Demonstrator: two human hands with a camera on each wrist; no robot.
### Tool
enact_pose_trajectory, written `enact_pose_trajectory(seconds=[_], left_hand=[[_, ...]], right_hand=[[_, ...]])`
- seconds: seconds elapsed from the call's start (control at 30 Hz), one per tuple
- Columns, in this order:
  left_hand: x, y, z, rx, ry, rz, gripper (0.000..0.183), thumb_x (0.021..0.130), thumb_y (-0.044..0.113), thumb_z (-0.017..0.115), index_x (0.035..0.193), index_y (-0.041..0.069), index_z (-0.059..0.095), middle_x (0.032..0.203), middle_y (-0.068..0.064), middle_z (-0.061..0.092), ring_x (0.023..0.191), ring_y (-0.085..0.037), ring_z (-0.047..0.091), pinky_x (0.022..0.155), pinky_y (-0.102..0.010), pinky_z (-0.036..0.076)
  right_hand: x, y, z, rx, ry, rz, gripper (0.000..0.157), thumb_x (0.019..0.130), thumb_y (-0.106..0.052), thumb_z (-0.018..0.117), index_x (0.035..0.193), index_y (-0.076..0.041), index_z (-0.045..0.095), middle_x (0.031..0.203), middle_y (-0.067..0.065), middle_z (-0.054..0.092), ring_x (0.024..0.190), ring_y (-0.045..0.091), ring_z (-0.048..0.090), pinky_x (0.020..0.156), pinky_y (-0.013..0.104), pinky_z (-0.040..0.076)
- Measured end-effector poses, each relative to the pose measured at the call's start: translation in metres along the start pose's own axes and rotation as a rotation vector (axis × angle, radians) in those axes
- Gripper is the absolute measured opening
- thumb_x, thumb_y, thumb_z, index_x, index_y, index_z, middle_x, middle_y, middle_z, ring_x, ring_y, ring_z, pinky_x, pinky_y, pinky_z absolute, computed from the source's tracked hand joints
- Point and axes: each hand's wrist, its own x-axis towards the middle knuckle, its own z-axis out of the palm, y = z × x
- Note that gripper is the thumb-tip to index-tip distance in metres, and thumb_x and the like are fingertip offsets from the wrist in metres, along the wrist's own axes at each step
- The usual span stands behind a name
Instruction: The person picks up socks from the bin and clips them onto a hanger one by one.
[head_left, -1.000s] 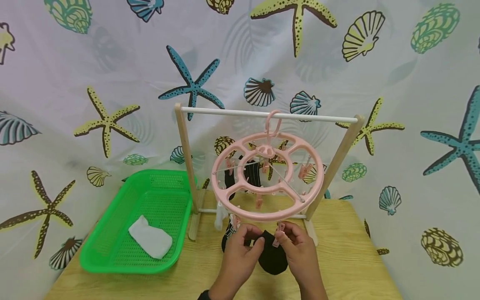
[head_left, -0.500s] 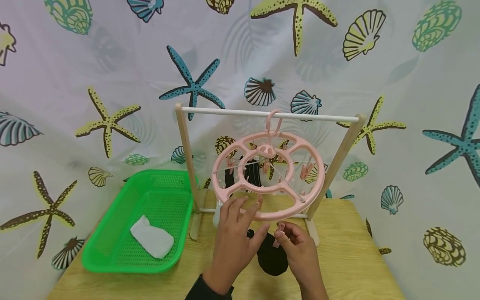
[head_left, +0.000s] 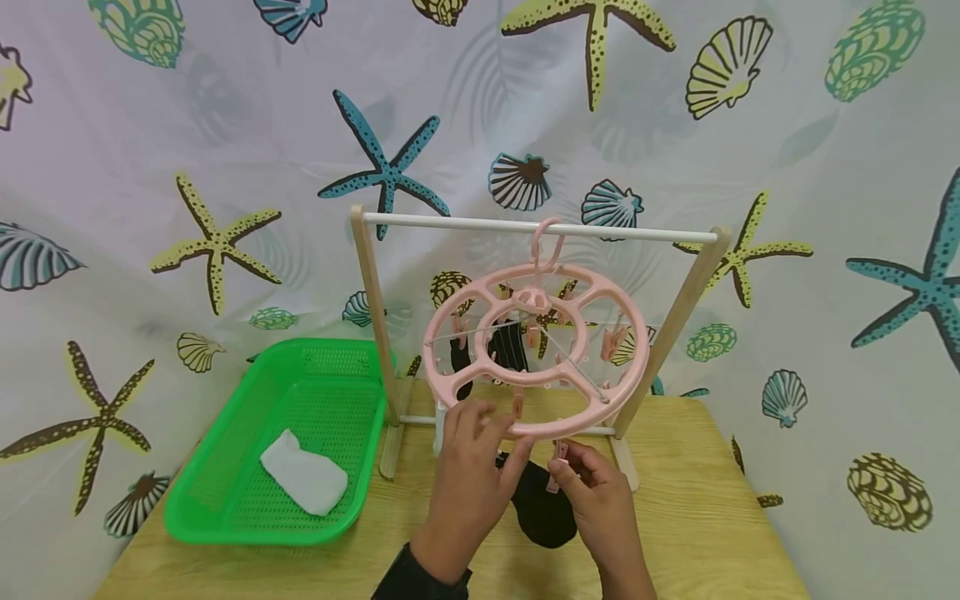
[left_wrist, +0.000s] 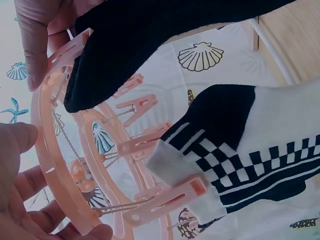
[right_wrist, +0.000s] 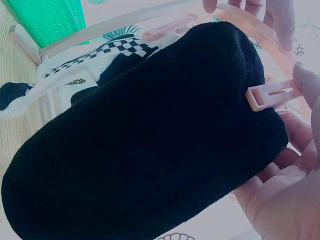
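Observation:
A pink round drying hanger [head_left: 450,385] hangs by its hook from a rod. My left hand [head_left: 471,479] holds the near left part of its ring, thumb and fingers on either side of the rim in the left wrist view. At the near edge, my right hand [head_left: 603,496] pinches a pink clothes peg [right_wrist: 270,95] between thumb and fingers. The peg's tip sits over the cuff of a black sock [head_left: 543,512], which hangs below the ring. Beside it, another peg [left_wrist: 167,202] clips a white sock with black checks [left_wrist: 245,165], mostly hidden behind my left hand in the head view.
A green basket [head_left: 180,508] with a white sock [head_left: 303,473] inside stands on the wooden table [head_left: 697,500] at left. The hanger's stand has wooden posts [head_left: 678,312] and a white rod [head_left: 450,222]. Dark socks [head_left: 508,346] hang at the ring's far side.
My left hand has let go of the black sock's cuff and moved up and left onto the ring. My right hand has stayed at the peg. The sock's upper part shifts slightly.

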Motion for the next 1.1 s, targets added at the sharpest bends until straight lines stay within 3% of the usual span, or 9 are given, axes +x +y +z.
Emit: enact_pose_trajectory(seconds=[0.2, 0.83, 1.1], left_hand=[[0.004, -0.001, -0.002, 0.024, 0.022, 0.025, 0.027, 0.087, 0.032, 0.078, 0.104, 0.011, 0.075, 0.111, -0.01, 0.057, 0.107, -0.029, 0.051, 0.083, -0.042, 0.05], [0.004, 0.005, -0.008, 0.051, -0.039, -0.046, 0.027, 0.088, 0.032, 0.078, 0.103, 0.011, 0.075, 0.116, -0.013, 0.057, 0.112, -0.033, 0.05, 0.082, -0.043, 0.052], [0.008, 0.002, -0.013, 0.076, -0.046, 0.041, 0.026, 0.086, 0.031, 0.08, 0.1, 0.01, 0.076, 0.101, -0.005, 0.063, 0.102, -0.027, 0.055, 0.086, -0.04, 0.05]], right_hand=[[0.0, 0.0, 0.0, 0.005, -0.006, -0.036, 0.023, 0.093, -0.01, 0.07, 0.113, 0.0, 0.071, 0.099, 0.009, 0.069, 0.084, 0.014, 0.065, 0.072, 0.027, 0.053], [0.001, 0.001, 0.001, -0.006, 0.0, -0.045, 0.019, 0.09, -0.009, 0.073, 0.107, 0.0, 0.073, 0.095, 0.007, 0.069, 0.081, 0.013, 0.064, 0.069, 0.027, 0.053], [0.001, 0.002, 0.001, 0.004, -0.004, -0.038, 0.021, 0.091, -0.009, 0.072, 0.11, 0.0, 0.072, 0.098, 0.007, 0.069, 0.084, 0.014, 0.064, 0.072, 0.027, 0.053]])
